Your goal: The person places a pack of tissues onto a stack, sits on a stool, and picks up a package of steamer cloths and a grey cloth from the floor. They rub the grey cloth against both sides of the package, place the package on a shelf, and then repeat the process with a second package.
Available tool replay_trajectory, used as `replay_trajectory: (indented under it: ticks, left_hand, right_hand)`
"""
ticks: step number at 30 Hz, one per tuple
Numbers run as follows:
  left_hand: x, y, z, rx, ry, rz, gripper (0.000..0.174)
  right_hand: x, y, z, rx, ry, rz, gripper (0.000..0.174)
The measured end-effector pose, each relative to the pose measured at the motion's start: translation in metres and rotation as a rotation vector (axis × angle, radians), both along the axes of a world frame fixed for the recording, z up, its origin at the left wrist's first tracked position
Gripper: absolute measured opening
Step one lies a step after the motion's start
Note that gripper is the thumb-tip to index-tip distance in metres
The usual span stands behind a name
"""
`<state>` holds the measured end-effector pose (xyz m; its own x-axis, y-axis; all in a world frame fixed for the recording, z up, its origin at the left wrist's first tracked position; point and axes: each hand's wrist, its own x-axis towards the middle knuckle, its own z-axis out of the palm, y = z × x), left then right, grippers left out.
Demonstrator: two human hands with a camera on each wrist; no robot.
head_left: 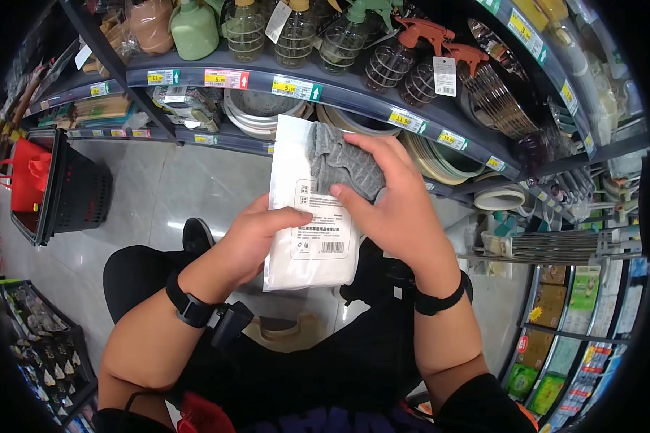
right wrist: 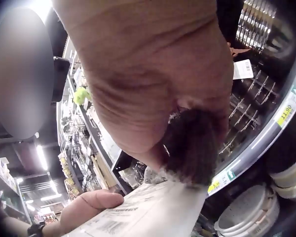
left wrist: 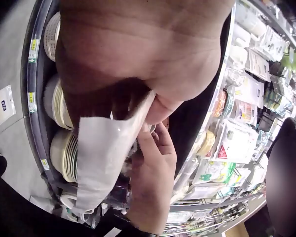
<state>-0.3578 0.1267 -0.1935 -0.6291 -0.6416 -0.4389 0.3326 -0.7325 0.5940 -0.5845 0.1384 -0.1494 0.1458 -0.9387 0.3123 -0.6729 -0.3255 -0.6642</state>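
In the head view, a white flat packet [head_left: 285,267] with printed text and a barcode is held up in front of the person's lap. My left hand [head_left: 242,238] grips its left edge, thumb laid across the printed face. Over the packet's upper right lies a folded grey knitted cloth [head_left: 348,167]. My right hand [head_left: 408,209] pinches this cloth, with its thumb on the near side and fingers over the far edge. The right wrist view shows the dark grey cloth [right wrist: 192,148] bunched under the palm, right at the packet's end [right wrist: 163,210].
Ahead, a shelf holds spray bottles [head_left: 339,47], a green watering can [head_left: 195,32] and price tags. Below it are stacked pale pots [head_left: 256,112]. A black shopping basket [head_left: 79,187] with a red bag [head_left: 22,173] stands left on the tiled floor. Racks of packaged goods line the right.
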Motion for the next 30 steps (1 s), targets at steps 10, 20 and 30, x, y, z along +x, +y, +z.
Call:
replay_trajectory:
  ticks: [10,20,30]
  left_hand:
    - [-0.001,0.000,0.002,-0.018,-0.012,0.006,0.045]
    - [-0.006,0.000,0.010,-0.026,-0.061,0.081,0.043]
    - [-0.008,0.001,0.005,-0.162,-0.194,0.098,0.041]
  right_hand:
    - [-0.005,-0.002,-0.001,0.387,-0.494,-0.105,0.049]
    - [-0.001,0.007,0.004,0.559,-0.416,-0.022,0.079]
    - [-0.007,-0.002,-0.005,0.564,-0.511,-0.059,0.059]
